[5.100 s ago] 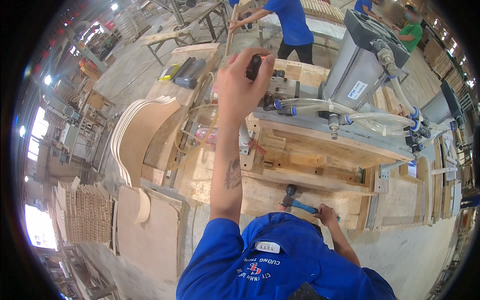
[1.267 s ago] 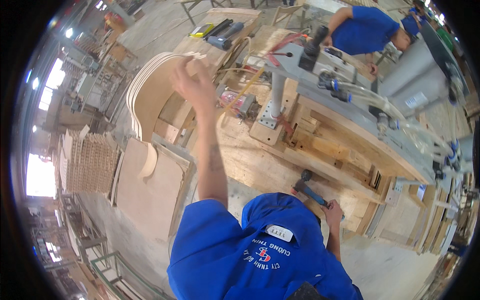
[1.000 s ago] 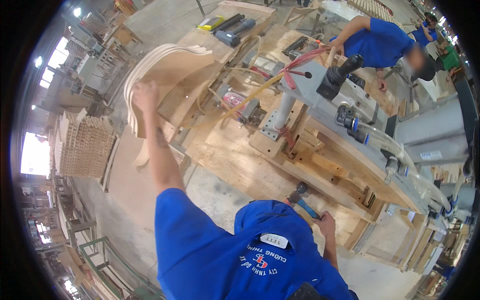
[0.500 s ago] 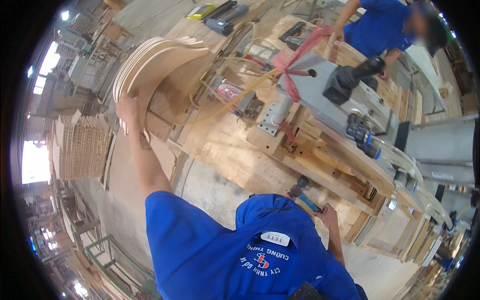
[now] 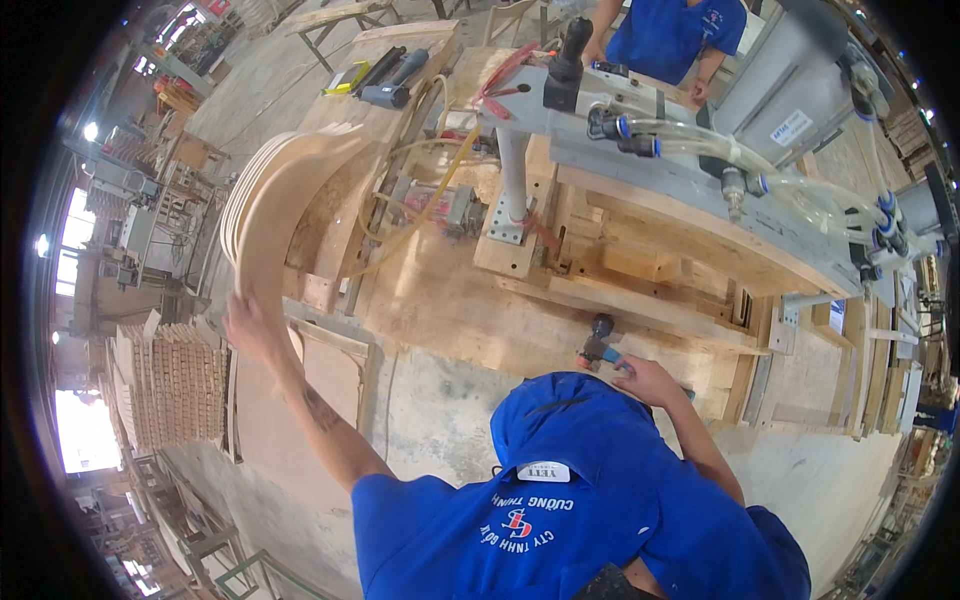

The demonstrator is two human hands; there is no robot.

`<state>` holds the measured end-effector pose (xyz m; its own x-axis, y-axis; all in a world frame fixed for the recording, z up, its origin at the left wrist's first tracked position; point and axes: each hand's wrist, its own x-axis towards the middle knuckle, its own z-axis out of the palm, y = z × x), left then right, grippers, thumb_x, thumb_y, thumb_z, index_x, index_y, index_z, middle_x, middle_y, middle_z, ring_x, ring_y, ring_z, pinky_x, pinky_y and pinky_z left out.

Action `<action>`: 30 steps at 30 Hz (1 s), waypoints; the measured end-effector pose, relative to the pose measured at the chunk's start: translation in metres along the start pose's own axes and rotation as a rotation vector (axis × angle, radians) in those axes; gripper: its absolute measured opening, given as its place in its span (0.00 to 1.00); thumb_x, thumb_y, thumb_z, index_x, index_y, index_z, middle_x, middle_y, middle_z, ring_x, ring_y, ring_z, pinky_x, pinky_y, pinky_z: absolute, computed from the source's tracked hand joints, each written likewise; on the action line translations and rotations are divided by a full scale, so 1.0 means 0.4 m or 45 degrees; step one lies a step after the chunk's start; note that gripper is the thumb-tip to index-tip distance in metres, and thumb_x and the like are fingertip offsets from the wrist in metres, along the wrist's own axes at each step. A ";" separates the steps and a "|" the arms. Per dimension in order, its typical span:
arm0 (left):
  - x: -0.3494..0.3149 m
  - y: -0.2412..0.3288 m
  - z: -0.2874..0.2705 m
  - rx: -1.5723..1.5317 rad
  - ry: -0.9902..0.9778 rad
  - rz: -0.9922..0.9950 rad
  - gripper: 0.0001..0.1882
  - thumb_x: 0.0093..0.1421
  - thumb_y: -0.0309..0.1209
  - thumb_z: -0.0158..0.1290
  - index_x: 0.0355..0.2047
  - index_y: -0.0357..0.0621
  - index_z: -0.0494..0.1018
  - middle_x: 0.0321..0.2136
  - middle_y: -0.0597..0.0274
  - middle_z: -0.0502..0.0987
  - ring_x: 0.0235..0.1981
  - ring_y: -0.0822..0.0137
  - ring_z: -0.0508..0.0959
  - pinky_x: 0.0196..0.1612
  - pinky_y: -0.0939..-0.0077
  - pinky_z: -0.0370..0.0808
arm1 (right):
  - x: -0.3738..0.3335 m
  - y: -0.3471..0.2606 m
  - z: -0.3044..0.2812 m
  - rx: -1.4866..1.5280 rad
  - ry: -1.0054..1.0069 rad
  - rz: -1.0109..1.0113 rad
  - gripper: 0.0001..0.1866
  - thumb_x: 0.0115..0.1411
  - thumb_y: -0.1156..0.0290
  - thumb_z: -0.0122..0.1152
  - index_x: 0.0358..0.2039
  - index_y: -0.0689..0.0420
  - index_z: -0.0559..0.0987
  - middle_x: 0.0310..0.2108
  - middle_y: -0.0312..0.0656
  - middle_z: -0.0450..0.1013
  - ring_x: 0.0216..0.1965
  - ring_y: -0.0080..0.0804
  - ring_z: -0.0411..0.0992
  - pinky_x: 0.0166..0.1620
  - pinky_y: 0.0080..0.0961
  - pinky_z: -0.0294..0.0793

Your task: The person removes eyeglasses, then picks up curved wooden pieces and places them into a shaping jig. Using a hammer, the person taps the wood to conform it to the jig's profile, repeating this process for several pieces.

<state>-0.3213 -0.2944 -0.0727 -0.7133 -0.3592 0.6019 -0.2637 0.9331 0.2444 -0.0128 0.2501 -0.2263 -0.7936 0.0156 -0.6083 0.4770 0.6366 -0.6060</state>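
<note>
At the left, my left hand (image 5: pixel 252 328) is closed on the near end of a curved wooden panel (image 5: pixel 262 245). That panel is the frontmost of a stack of similar curved panels (image 5: pixel 240 200) standing on edge at the bench. Its lower end sticks out beyond the others. My right hand (image 5: pixel 648 381) is closed on the blue handle of a mallet, close to its black head (image 5: pixel 602 325). The mallet lies low over the front part of the wooden workbench (image 5: pixel 430 320); my fingers partly cover its handle.
A grey clamping machine (image 5: pixel 680 165) with air hoses rises over a wooden frame (image 5: pixel 640 310) at the right. A co-worker in blue (image 5: pixel 670 40) stands behind it. Power tools (image 5: pixel 390 85) lie at the far bench end. Stacked wood (image 5: pixel 175 385) is on the left.
The whole view has shifted. My right hand has moved up the mallet handle toward its head. The front curved panel now sits farther out from its stack, toward me.
</note>
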 end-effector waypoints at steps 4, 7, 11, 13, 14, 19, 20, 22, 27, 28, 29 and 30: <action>-0.156 -0.043 -0.155 -0.509 0.311 -0.137 0.19 0.64 0.43 0.57 0.44 0.40 0.79 0.33 0.50 0.80 0.37 0.52 0.78 0.41 0.58 0.75 | 0.005 -0.170 0.003 0.233 -0.186 -0.372 0.28 0.59 0.48 0.65 0.52 0.54 0.76 0.37 0.43 0.77 0.38 0.38 0.76 0.43 0.33 0.74; -0.323 -0.044 -0.269 -0.671 0.398 -0.438 0.21 0.65 0.44 0.57 0.42 0.35 0.78 0.35 0.52 0.79 0.38 0.61 0.78 0.40 0.64 0.76 | -0.007 -0.323 0.007 0.223 -0.459 -0.621 0.28 0.60 0.51 0.66 0.56 0.53 0.73 0.36 0.39 0.76 0.38 0.31 0.75 0.43 0.30 0.74; -0.466 0.001 -0.333 -1.100 0.383 -0.346 0.21 0.65 0.42 0.58 0.42 0.32 0.78 0.36 0.51 0.79 0.34 0.67 0.75 0.36 0.70 0.74 | -0.060 -0.472 0.015 0.221 -0.799 -0.846 0.34 0.62 0.51 0.63 0.64 0.52 0.66 0.40 0.44 0.75 0.41 0.33 0.75 0.44 0.30 0.73; -0.477 0.003 -0.359 -1.080 0.250 -0.113 0.17 0.63 0.38 0.60 0.41 0.34 0.79 0.34 0.53 0.80 0.31 0.68 0.73 0.33 0.73 0.71 | -0.108 -0.509 0.027 0.419 -0.776 -0.941 0.45 0.58 0.44 0.66 0.68 0.52 0.58 0.45 0.43 0.71 0.39 0.32 0.73 0.42 0.31 0.73; -0.477 0.020 -0.373 -1.077 0.197 -0.006 0.15 0.61 0.36 0.61 0.40 0.34 0.80 0.33 0.54 0.81 0.30 0.69 0.72 0.32 0.74 0.70 | -0.124 -0.524 0.023 0.500 -0.761 -0.991 0.50 0.56 0.41 0.67 0.70 0.51 0.55 0.48 0.42 0.70 0.38 0.31 0.72 0.41 0.31 0.73; -0.469 0.223 -0.472 -0.781 -0.118 0.786 0.16 0.50 0.30 0.63 0.40 0.38 0.82 0.36 0.59 0.84 0.29 0.64 0.71 0.34 0.73 0.71 | -0.215 -0.535 0.009 1.438 -0.808 -0.976 0.67 0.42 0.19 0.57 0.72 0.49 0.45 0.64 0.44 0.58 0.47 0.41 0.68 0.47 0.37 0.70; -0.484 0.264 -0.470 -0.787 -0.175 0.884 0.17 0.46 0.29 0.64 0.39 0.40 0.82 0.36 0.60 0.85 0.28 0.64 0.70 0.34 0.73 0.70 | -0.229 -0.522 0.027 1.651 -0.724 -0.967 0.66 0.43 0.18 0.54 0.72 0.49 0.45 0.66 0.43 0.57 0.47 0.41 0.68 0.47 0.38 0.69; -0.507 0.325 -0.440 -0.827 -0.176 0.995 0.17 0.44 0.28 0.64 0.37 0.45 0.83 0.37 0.66 0.85 0.26 0.67 0.67 0.31 0.77 0.67 | -0.247 -0.486 0.046 2.073 -0.450 -0.870 0.53 0.54 0.22 0.47 0.69 0.48 0.54 0.61 0.41 0.63 0.43 0.41 0.67 0.44 0.38 0.69; -0.559 0.432 -0.386 -0.947 -0.217 1.404 0.22 0.37 0.28 0.61 0.38 0.48 0.83 0.36 0.71 0.86 0.25 0.71 0.65 0.30 0.80 0.65 | -0.287 -0.374 -0.010 2.428 -0.081 -0.227 0.24 0.68 0.42 0.47 0.44 0.50 0.75 0.25 0.29 0.66 0.26 0.23 0.63 0.34 0.27 0.66; -0.568 0.456 -0.380 -0.977 -0.279 1.439 0.25 0.34 0.29 0.60 0.39 0.49 0.83 0.36 0.73 0.85 0.26 0.72 0.67 0.30 0.79 0.66 | -0.284 -0.311 0.010 2.477 -0.065 -0.246 0.22 0.68 0.44 0.48 0.43 0.50 0.75 0.21 0.27 0.62 0.23 0.21 0.60 0.33 0.25 0.63; -0.578 0.477 -0.369 -1.036 -0.315 1.484 0.25 0.34 0.29 0.61 0.38 0.49 0.83 0.37 0.73 0.85 0.26 0.72 0.68 0.30 0.79 0.67 | -0.291 -0.293 0.008 2.520 -0.056 -0.279 0.20 0.68 0.46 0.49 0.41 0.50 0.75 0.16 0.25 0.57 0.20 0.18 0.57 0.31 0.23 0.61; -0.595 0.494 -0.352 -1.094 -0.351 1.528 0.25 0.34 0.29 0.61 0.38 0.49 0.83 0.37 0.73 0.85 0.27 0.72 0.69 0.30 0.79 0.67 | -0.308 -0.284 0.009 2.508 0.045 -0.217 0.14 0.67 0.51 0.52 0.36 0.49 0.73 0.13 0.22 0.45 0.17 0.14 0.51 0.28 0.19 0.57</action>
<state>-0.1123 -0.0267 -0.0607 -0.3456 0.6971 0.6282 0.9318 0.3341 0.1418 0.0321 0.1729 -0.0844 -0.8622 0.0861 -0.4992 0.0738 -0.9536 -0.2919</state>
